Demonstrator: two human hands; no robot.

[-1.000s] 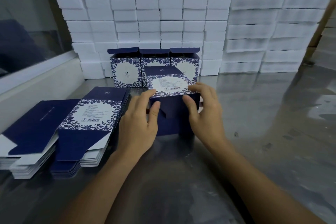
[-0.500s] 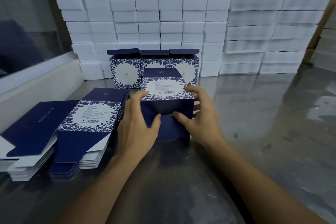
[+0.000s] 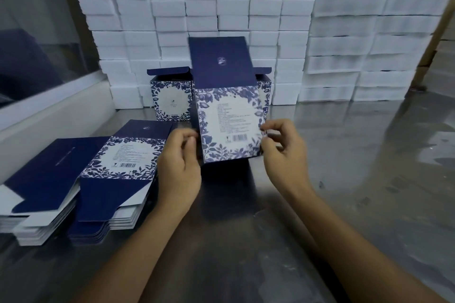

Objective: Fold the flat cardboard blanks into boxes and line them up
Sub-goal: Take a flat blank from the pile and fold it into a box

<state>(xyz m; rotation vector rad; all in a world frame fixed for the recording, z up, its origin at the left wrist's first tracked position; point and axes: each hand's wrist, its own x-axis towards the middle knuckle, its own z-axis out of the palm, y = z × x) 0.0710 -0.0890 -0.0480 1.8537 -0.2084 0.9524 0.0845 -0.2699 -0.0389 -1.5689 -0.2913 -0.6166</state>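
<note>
Since half a second ago, the box [image 3: 230, 125] has been tipped up from lying on its side to standing upright, its printed panel with text and a barcode now facing the camera and its dark blue lid flap [image 3: 221, 61] pointing straight up. Both hands have shifted from the box's dark underside to its two side edges. The left hand [image 3: 181, 167] has its fingers curled against the lower left edge of the box, and the right hand [image 3: 283, 152] pinches the lower right edge between thumb and fingertips. The box's bottom edge sits at or just above the shiny metal table [image 3: 344, 179]; contact cannot be told. Behind it, at the far side of the table, folded boxes [image 3: 171, 99] with the same blue floral print stand side by side in a row with their lid flaps open; the held box hides the middle of that row. To the left of the hands lie two stacks of flat blanks [image 3: 118, 172], side by side and touching, the nearer one showing a floral panel with a barcode, the farther one plain dark blue. A wall of stacked white blocks [image 3: 221, 7] rises behind the row and fills the background.
</note>
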